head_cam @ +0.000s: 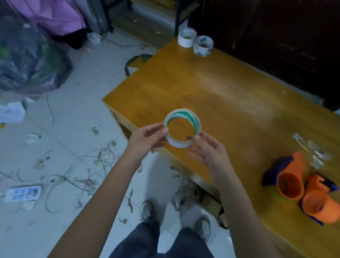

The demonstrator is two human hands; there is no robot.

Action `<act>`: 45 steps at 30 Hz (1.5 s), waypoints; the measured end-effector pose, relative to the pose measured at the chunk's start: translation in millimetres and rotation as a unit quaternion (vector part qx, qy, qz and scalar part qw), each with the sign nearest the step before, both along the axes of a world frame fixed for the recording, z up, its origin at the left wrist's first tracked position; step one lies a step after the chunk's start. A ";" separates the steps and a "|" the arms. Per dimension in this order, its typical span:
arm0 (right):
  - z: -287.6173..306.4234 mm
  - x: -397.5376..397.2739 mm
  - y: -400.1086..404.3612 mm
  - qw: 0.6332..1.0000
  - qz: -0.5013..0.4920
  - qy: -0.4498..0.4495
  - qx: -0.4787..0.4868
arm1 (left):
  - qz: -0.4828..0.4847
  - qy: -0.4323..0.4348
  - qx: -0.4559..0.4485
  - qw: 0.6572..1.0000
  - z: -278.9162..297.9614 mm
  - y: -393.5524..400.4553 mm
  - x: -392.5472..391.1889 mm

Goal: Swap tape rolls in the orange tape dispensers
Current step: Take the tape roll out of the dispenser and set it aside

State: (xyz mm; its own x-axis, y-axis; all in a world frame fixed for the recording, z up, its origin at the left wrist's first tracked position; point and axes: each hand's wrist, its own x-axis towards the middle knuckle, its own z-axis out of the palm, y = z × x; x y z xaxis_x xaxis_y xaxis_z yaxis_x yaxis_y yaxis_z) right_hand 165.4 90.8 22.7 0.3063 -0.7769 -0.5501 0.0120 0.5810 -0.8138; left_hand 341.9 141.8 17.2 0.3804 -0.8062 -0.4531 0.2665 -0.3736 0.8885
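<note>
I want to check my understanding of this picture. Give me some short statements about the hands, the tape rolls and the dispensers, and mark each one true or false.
1. Both hands, left hand and right hand, hold one tape roll. True.
2. The held roll sits inside a dispenser. False: it is in the air above the table's edge.
3. Two orange tape dispensers lie on the table. True.
4. The two spare tape rolls are on the floor. False: they stand at the table's far corner.

Single head-worn wide-angle view, steeply downward, close over table (pixel 239 98) corner and floor (pixel 73 120).
</note>
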 end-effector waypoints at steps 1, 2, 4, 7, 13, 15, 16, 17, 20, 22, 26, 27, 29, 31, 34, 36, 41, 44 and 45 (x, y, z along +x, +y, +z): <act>-0.2 12.3 -1.0 1.000 -0.004 0.002 0.002 | -0.007 -0.003 -0.001 1.000 0.1 -2.6 13.3; -0.3 22.7 -2.0 1.000 -0.008 0.007 0.004 | -0.015 -0.005 -0.001 1.000 0.3 -5.2 24.6; 0.5 38.9 -4.9 1.000 -0.017 0.019 0.006 | -0.029 -0.008 -0.001 1.000 0.8 -11.9 42.6; -2.3 56.8 -17.5 0.999 -0.041 0.031 0.011 | -0.049 -0.004 -0.005 0.999 -1.2 -29.7 61.6; -11.7 84.6 -64.7 0.998 -0.058 0.032 0.007 | -0.089 -0.001 0.002 0.996 -9.1 -82.4 91.9; -19.4 95.2 -83.5 0.997 -0.072 0.028 0.010 | -0.101 -0.012 0.007 0.995 -10.9 -106.3 103.0; -23.0 100.6 -93.2 0.996 -0.079 0.028 0.013 | -0.108 -0.017 0.008 0.994 -11.8 -119.2 108.3; -25.2 106.5 -103.1 0.996 -0.087 0.026 0.015 | -0.113 -0.023 0.009 0.993 -12.3 -131.9 113.5; -26.8 124.0 -133.6 0.994 -0.105 0.015 0.012 | -0.130 -0.031 0.009 0.991 -13.6 -168.1 128.5; -25.7 134.3 -150.2 0.994 -0.109 0.020 0.006 | -0.137 -0.038 0.010 0.990 -15.3 -187.3 139.1; -26.2 150.2 -181.4 0.992 -0.121 0.038 0.001 | -0.158 -0.045 0.019 0.986 -17.2 -222.9 157.5; -26.6 153.9 -187.4 0.991 -0.127 0.038 0.004 | -0.164 -0.044 0.022 0.985 -17.3 -230.3 161.2; -28.4 161.4 -198.8 0.989 -0.142 0.042 0.007 | -0.176 -0.041 0.027 0.983 -17.8 -245.7 168.1; -29.5 170.0 -208.6 0.986 -0.160 0.047 0.007 | -0.189 -0.038 0.032 0.981 -18.4 -259.8 174.9; -33.6 181.1 -221.3 0.978 -0.200 0.054 0.007 | -0.222 -0.036 0.040 0.974 -22.3 -280.4 181.5; -37.0 187.1 -227.8 0.971 -0.231 0.060 0.012 | -0.237 -0.029 0.058 0.969 -26.2 -293.7 182.9; -51.6 200.3 -241.2 0.958 -0.269 0.099 0.031 | -0.274 -0.030 0.091 0.957 -43.8 -321.0 177.2; -63.0 203.9 -252.5 0.947 -0.281 0.144 0.056 | -0.299 -0.088 0.087 0.946 -59.1 -331.2 170.8; -67.5 204.4 -256.7 0.943 -0.287 0.155 0.058 | -0.308 -0.116 0.079 0.941 -63.8 -334.7 168.2</act>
State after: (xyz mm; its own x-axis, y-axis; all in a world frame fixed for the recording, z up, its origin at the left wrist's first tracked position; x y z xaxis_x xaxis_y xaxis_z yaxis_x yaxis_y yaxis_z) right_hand 369.8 -165.9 -44.8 -0.3364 -0.6944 -0.6361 0.1241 0.6369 -0.7609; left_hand 510.1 -192.9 -46.6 -0.0333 -0.8357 -0.5482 -0.2378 -0.5262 0.8165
